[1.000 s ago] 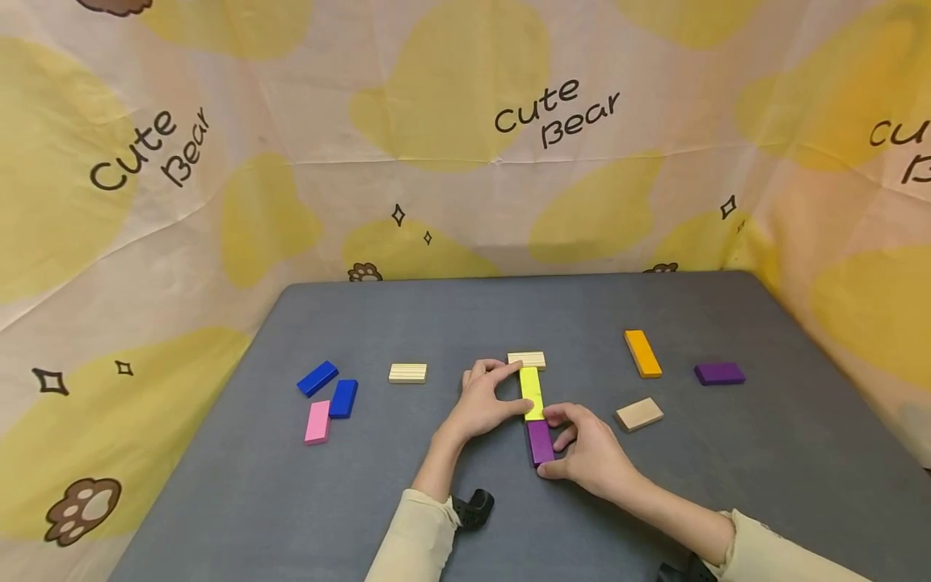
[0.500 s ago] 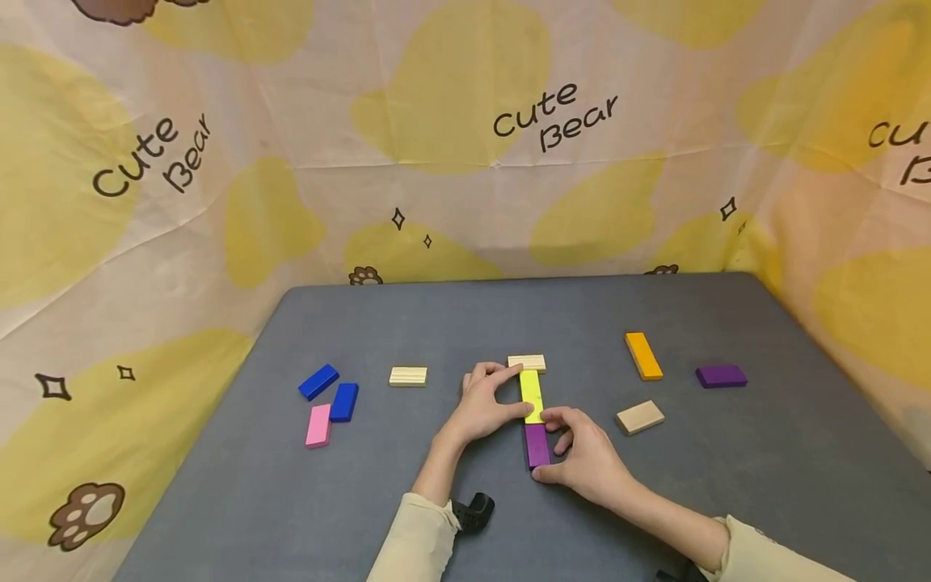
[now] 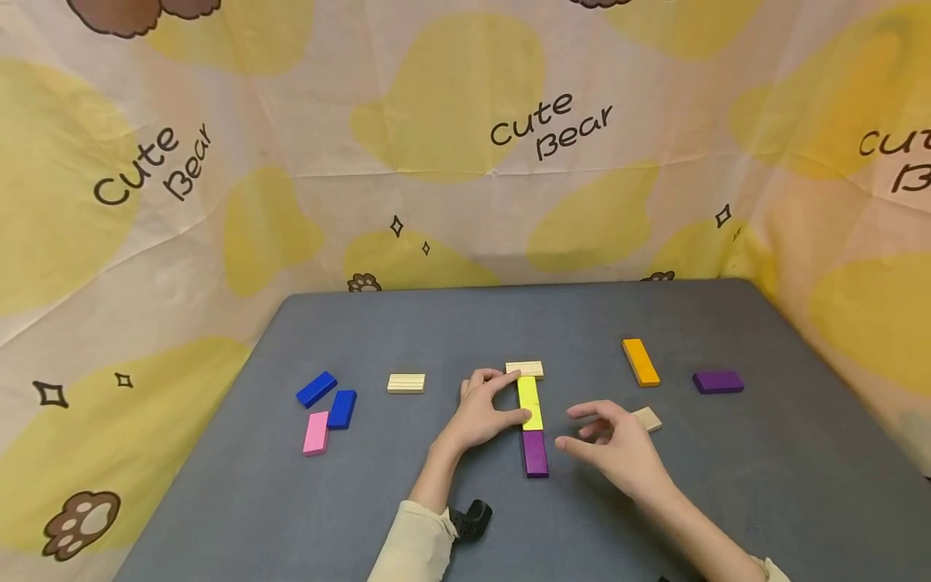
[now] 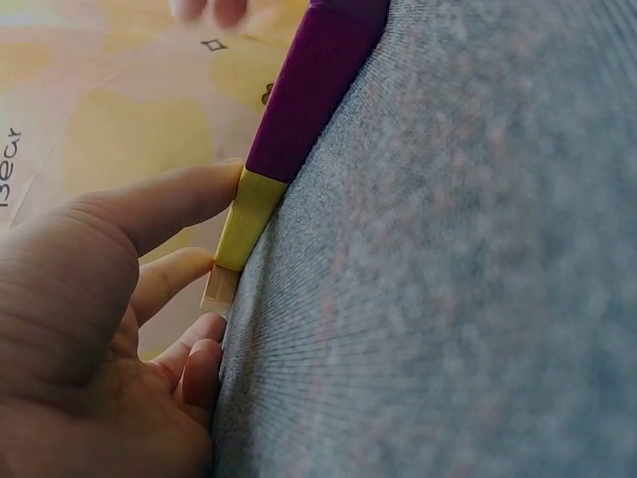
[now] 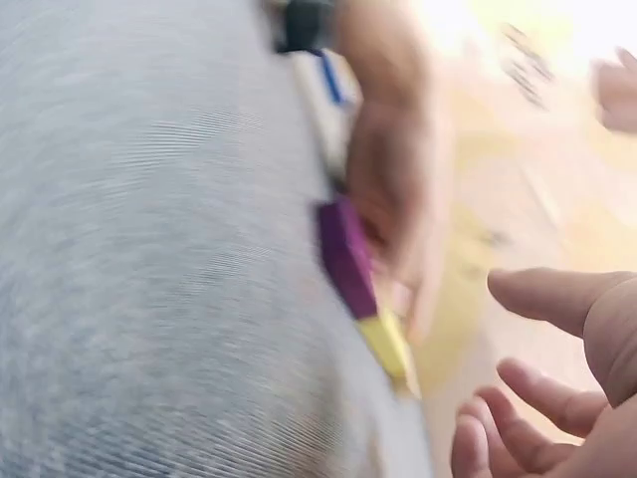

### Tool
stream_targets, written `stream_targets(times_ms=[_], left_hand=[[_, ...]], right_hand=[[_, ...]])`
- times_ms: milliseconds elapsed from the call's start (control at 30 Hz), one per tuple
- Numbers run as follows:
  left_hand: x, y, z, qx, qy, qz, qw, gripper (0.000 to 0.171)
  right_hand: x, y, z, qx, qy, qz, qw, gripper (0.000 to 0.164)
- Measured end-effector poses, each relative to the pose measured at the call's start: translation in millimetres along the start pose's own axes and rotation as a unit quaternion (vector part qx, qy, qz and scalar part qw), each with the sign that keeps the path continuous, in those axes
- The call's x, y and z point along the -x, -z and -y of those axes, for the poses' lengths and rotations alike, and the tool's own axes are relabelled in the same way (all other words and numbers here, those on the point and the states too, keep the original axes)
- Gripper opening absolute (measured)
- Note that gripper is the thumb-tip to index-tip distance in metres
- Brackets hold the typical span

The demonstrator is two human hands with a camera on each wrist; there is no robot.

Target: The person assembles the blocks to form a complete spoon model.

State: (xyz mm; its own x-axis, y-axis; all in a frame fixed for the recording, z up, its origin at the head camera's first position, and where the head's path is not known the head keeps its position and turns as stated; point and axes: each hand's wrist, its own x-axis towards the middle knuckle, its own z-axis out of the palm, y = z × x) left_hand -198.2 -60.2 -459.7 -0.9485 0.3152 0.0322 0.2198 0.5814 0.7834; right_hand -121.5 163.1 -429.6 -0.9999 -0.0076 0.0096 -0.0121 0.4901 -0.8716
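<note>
Presently, the spread left hand (image 3: 480,412) is touching the yellow block (image 3: 530,394), the right hand (image 3: 624,450) hovering, parted and empty, to its right.

The right hand (image 3: 618,453) has been lifted off the purple block (image 3: 535,454) and withdrawn to the right; thumb and fingertips, in contact with the row a half-second ago, are now well clear. The block's near end and right side, partly covered before, are fully exposed. Relative to the first picture, its near end has been shifted slightly left, into closer line with the yellow block (image 3: 530,402). The pale wooden block (image 3: 647,419), unobstructed earlier, is now partly hidden behind the right hand. The right sleeve (image 3: 773,570) has been carried mostly out of frame.
</note>
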Motion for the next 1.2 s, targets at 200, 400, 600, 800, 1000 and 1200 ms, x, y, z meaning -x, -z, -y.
stream_targets(times_ms=[200,400,600,800,1000,1200], left_hand=[[-0.7,-0.2,2.0,-0.002,-0.002,0.001,1.0000,0.066],[-2.4,0.0,1.4,-0.002,-0.001,0.003,1.0000,0.066],[-2.4,0.0,2.2,0.000,0.001,0.003,1.0000,0.065],[0.1,0.8,2.5,0.003,0.001,0.001,1.0000,0.065],[1.3,0.7,1.8,0.005,0.002,0.001,1.0000,0.065],[0.8,0.3,1.6,0.009,0.004,0.003,1.0000,0.065]], right_hand=[[14,25,-11,0.060,0.021,-0.154,0.986,0.049],[16,42,-31,0.108,0.042,-0.206,0.972,0.052],[14,48,-44,0.119,0.020,-0.186,0.975,0.058],[9,47,-50,0.132,-0.002,-0.148,0.980,0.065],[-1,48,-54,0.138,-0.014,-0.124,0.982,0.070],[-4,51,-54,0.132,-0.039,-0.104,0.985,0.078]])
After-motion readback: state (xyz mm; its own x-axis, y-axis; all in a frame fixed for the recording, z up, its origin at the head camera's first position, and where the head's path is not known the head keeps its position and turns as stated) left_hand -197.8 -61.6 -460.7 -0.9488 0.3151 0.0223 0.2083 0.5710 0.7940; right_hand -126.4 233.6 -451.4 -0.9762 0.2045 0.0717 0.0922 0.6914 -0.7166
